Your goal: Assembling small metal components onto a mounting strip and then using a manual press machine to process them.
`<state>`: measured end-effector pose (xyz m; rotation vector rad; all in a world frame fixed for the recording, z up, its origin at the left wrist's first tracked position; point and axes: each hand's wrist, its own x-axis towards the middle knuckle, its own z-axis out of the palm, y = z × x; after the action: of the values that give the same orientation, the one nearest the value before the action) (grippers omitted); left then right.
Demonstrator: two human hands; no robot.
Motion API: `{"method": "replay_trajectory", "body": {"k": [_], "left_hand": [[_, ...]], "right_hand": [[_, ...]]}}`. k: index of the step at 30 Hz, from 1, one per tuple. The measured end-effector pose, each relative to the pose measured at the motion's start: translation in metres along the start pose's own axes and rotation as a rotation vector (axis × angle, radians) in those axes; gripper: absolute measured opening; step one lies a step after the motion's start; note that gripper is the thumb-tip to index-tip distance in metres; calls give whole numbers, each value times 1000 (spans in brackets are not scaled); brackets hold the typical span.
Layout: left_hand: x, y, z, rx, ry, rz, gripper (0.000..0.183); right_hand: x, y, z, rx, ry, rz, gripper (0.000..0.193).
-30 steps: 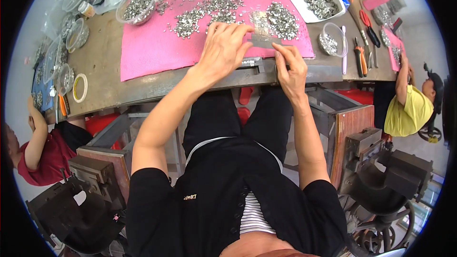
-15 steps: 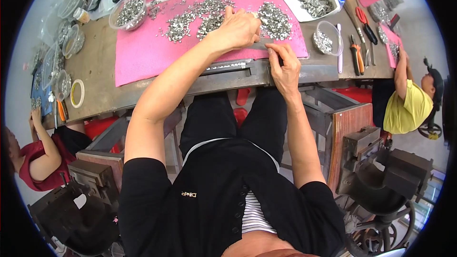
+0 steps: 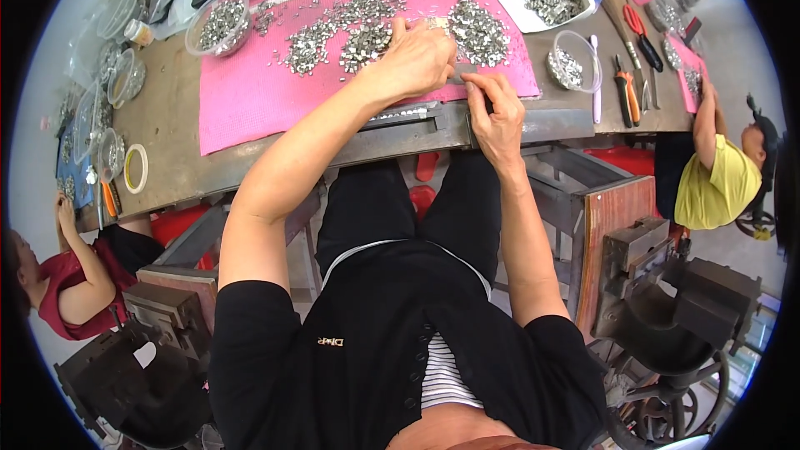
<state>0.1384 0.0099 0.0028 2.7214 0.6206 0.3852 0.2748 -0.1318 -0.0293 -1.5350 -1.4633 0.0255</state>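
Observation:
My left hand (image 3: 417, 57) is above the pink mat (image 3: 250, 108), its fingers curled down among small silvery metal pieces (image 3: 365, 40); what its fingertips hold is hidden. Beside it, at the bench's front edge, my right hand (image 3: 498, 117) has thumb and forefinger pinched close to a flat grey strip (image 3: 459, 75). Whether that strip lies between those fingertips is too small to tell. Below the left wrist, a metal rail (image 3: 404, 117) holds a row of small shiny pieces along the edge. Another heap of metal pieces (image 3: 478, 32) lies just beyond the hands.
Tubs of metal parts (image 3: 218, 23) stand at the far left, a white tray (image 3: 514, 2) at the far right. A round tub (image 3: 575, 62), toothbrush (image 3: 595, 83), orange-handled pliers (image 3: 625, 93) and red-handled tool (image 3: 640, 33) lie rightward. Tape (image 3: 136, 167) lies left. People work at both sides.
The view has shifted slightly. My hands stay in nearly the same place, the right fingertips a touch closer to the left hand.

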Motion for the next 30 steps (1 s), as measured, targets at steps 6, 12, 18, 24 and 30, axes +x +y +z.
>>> {"method": "replay_trajectory", "body": {"k": [6,12,18,24,30], "left_hand": [[-5,-2,16,84,172,138,10],[-20,3,-1,-334,255,51,9],[-41,19,-5,-650,390,-24,10],[-47,26,-9,-668,403,-115,16],[-54,25,-7,-659,407,-100,22]], "right_hand": [[0,0,1,-3,10,-10,16],[9,-6,-5,179,-7,146,14],[20,-8,4,390,-88,279,15],[22,-12,14,684,-186,442,17],[22,-10,14,661,-223,438,14]]}}
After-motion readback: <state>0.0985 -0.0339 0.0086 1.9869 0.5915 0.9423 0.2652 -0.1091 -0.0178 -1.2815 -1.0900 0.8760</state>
